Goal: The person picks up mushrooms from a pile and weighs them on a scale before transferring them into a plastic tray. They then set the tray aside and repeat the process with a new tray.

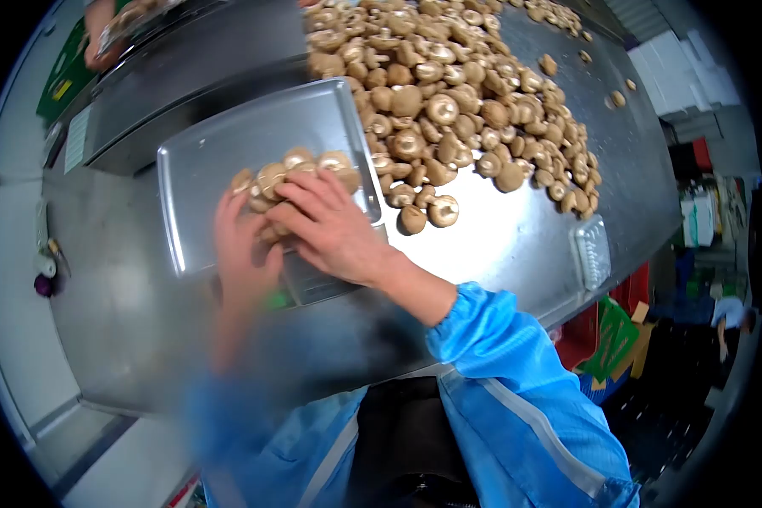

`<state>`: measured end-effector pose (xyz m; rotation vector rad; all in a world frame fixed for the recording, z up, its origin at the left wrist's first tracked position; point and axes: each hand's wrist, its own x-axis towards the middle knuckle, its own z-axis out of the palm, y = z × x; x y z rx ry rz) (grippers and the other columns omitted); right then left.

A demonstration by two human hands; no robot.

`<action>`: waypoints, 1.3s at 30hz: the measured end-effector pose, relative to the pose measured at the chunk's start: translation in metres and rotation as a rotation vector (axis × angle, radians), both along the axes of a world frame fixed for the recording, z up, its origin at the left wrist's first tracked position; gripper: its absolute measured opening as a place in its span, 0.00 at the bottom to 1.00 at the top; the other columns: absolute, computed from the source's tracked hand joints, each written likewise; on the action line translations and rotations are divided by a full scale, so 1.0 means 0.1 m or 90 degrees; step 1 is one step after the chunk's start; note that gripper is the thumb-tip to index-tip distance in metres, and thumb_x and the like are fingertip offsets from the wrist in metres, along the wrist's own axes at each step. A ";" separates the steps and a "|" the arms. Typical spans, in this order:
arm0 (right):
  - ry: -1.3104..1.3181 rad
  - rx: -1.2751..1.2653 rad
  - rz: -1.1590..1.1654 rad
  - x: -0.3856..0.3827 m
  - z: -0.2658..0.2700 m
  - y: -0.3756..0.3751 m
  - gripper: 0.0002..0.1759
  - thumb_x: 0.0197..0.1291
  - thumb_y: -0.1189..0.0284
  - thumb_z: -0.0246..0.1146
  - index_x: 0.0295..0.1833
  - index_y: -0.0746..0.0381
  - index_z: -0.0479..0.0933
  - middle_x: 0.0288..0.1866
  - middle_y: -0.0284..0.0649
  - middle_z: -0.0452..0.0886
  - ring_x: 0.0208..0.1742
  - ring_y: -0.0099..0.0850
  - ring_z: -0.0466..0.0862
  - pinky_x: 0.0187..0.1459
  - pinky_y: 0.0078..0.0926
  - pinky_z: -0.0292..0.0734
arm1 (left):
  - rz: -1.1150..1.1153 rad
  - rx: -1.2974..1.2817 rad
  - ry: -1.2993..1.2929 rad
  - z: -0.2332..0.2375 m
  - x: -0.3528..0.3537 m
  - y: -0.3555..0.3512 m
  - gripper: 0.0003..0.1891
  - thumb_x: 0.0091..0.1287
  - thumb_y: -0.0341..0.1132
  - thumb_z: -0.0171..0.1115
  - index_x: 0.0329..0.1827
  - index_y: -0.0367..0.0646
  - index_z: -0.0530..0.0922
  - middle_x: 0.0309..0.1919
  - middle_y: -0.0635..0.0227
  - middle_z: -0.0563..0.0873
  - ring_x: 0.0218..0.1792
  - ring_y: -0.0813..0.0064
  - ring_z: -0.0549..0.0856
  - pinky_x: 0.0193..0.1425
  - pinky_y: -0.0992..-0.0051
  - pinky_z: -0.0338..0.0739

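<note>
A cluster of brown shiitake mushrooms (271, 179) sits at the near part of a metal weighing pan (220, 152). My right hand (334, 229) lies over the cluster from the right, its fingers bent round the caps. From the left, my left hand (247, 250) cups the same mushrooms; it is partly smeared by motion. Whether a container lies under the mushrooms is hidden by my hands. A green light (279, 299) glows on the scale's dark front, below my hands.
A large heap of shiitake mushrooms (449, 102) covers the steel table (516, 245) to the right of the pan. A clear plastic tray (593, 252) lies near the table's right edge. At the upper left, another person's hand (102, 52) is beside a wrapped pack.
</note>
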<state>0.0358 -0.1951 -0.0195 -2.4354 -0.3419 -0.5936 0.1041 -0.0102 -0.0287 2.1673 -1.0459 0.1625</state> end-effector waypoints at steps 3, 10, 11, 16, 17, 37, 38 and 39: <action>-0.015 0.079 -0.007 -0.01 -0.04 0.05 0.25 0.52 0.72 0.70 0.57 0.56 0.76 0.67 0.45 0.70 0.73 0.46 0.66 0.74 0.52 0.58 | 0.009 -0.046 0.000 -0.09 -0.06 -0.07 0.22 0.56 0.27 0.65 0.56 0.40 0.76 0.73 0.52 0.66 0.77 0.46 0.58 0.78 0.52 0.54; -0.096 0.118 -0.125 -0.24 0.00 -0.31 0.21 0.53 0.76 0.67 0.55 0.62 0.77 0.60 0.46 0.74 0.64 0.48 0.74 0.65 0.46 0.69 | 0.035 -0.084 0.016 -0.05 -0.10 -0.14 0.26 0.58 0.26 0.64 0.62 0.39 0.72 0.72 0.52 0.67 0.77 0.50 0.60 0.78 0.54 0.54; -0.097 0.120 -0.181 -0.33 -0.08 -0.40 0.21 0.52 0.77 0.67 0.54 0.63 0.77 0.59 0.46 0.75 0.62 0.48 0.75 0.63 0.45 0.71 | 0.033 -0.091 0.022 -0.05 -0.10 -0.12 0.26 0.58 0.26 0.64 0.62 0.39 0.72 0.72 0.52 0.68 0.77 0.50 0.60 0.78 0.54 0.54; 0.109 0.048 -0.431 -0.85 -0.62 -0.84 0.20 0.54 0.76 0.68 0.55 0.61 0.78 0.57 0.44 0.77 0.56 0.46 0.77 0.58 0.42 0.73 | 0.046 -0.063 -0.013 0.01 -0.05 -0.01 0.29 0.59 0.29 0.65 0.66 0.39 0.70 0.72 0.51 0.68 0.77 0.49 0.60 0.78 0.54 0.54; 0.183 0.054 -0.453 -0.94 -0.69 -0.91 0.20 0.56 0.73 0.68 0.56 0.60 0.78 0.57 0.44 0.78 0.57 0.45 0.77 0.59 0.40 0.72 | 0.048 -0.059 -0.018 0.02 -0.03 -0.01 0.30 0.59 0.30 0.65 0.67 0.39 0.70 0.72 0.51 0.68 0.77 0.49 0.60 0.78 0.54 0.54; 0.013 0.317 -0.204 -0.43 0.13 -0.47 0.19 0.59 0.78 0.65 0.57 0.65 0.76 0.53 0.47 0.80 0.55 0.44 0.81 0.58 0.35 0.76 | 0.068 -0.110 0.102 -0.02 0.09 -0.23 0.35 0.58 0.34 0.68 0.69 0.37 0.67 0.72 0.50 0.65 0.74 0.49 0.64 0.76 0.55 0.59; 0.000 0.251 -0.167 -0.37 0.16 -0.42 0.20 0.59 0.79 0.65 0.59 0.65 0.76 0.55 0.46 0.80 0.58 0.45 0.79 0.60 0.38 0.74 | 0.070 -0.107 0.098 0.00 0.10 -0.23 0.35 0.58 0.34 0.68 0.69 0.37 0.67 0.72 0.50 0.65 0.74 0.49 0.64 0.76 0.55 0.59; -0.013 0.185 -0.128 -0.32 0.17 -0.38 0.21 0.60 0.79 0.64 0.60 0.64 0.76 0.56 0.46 0.80 0.61 0.47 0.77 0.62 0.41 0.73 | 0.062 -0.097 0.087 0.02 0.10 -0.23 0.35 0.57 0.34 0.69 0.69 0.37 0.67 0.72 0.50 0.65 0.74 0.49 0.64 0.76 0.55 0.60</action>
